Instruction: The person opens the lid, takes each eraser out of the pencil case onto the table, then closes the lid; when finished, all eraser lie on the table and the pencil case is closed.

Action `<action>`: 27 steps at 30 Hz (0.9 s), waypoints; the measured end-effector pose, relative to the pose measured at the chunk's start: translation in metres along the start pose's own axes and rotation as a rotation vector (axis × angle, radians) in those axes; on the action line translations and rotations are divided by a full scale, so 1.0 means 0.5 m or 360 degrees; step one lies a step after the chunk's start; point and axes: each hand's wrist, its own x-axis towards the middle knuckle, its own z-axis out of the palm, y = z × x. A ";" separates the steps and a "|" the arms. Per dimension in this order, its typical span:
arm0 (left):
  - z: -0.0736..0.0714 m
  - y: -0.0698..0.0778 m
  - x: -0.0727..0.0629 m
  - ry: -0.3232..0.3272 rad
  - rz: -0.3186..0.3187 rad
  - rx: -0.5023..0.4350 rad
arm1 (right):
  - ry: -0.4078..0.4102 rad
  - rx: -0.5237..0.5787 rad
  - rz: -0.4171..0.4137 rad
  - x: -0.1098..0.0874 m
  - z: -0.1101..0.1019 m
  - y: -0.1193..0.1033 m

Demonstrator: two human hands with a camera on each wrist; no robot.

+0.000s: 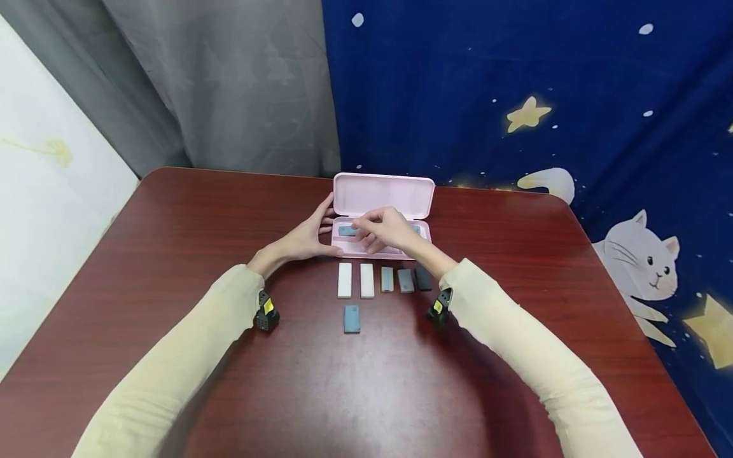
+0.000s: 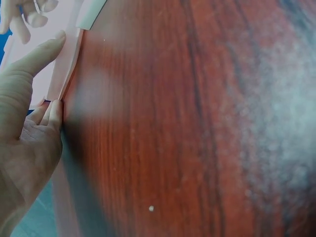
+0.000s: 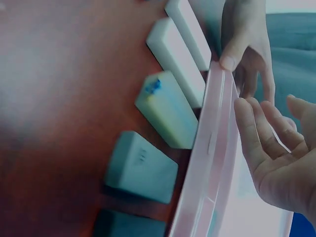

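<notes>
A pink pencil case (image 1: pixel 382 196) stands with its lid raised at the far side of the table. My left hand (image 1: pixel 306 240) holds its left end, thumb at the front corner and fingers along the side. Over the lower tray, my right hand (image 1: pixel 385 230) hovers with loosely bent fingers; in the right wrist view nothing shows between those fingers (image 3: pixel 254 133). Close to its fingertips, a blue-grey eraser-like block (image 1: pixel 346 231) lies in the tray. Another bluish piece (image 1: pixel 416 229) shows at the tray's right, partly covered by my right hand.
In front of the case lie two white blocks (image 1: pixel 344 280), a pale blue-yellow block (image 1: pixel 387 280), a grey block (image 1: pixel 406 280) and a dark block (image 1: pixel 423 278). Nearer me is a blue block (image 1: pixel 352 319). Curtains hang behind the table (image 1: pixel 258 381).
</notes>
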 end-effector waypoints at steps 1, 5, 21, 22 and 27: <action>0.002 -0.001 0.002 -0.0006 0.0016 -0.0006 | 0.0007 -0.0034 0.0002 0.007 -0.002 0.001; 0.007 -0.004 0.006 -0.0025 0.0069 -0.0007 | 0.0064 -0.0133 0.0013 0.034 -0.005 -0.001; -0.001 0.066 -0.007 -0.0042 -0.0041 -0.0038 | -0.0008 -0.1152 -0.0233 0.102 0.021 -0.023; -0.001 0.072 -0.008 -0.0047 -0.0046 -0.0032 | -0.0031 -0.1186 -0.0236 0.103 0.024 -0.024; -0.002 0.070 -0.011 -0.0044 -0.0035 -0.0039 | -0.0089 -0.1255 -0.0223 0.110 0.036 -0.019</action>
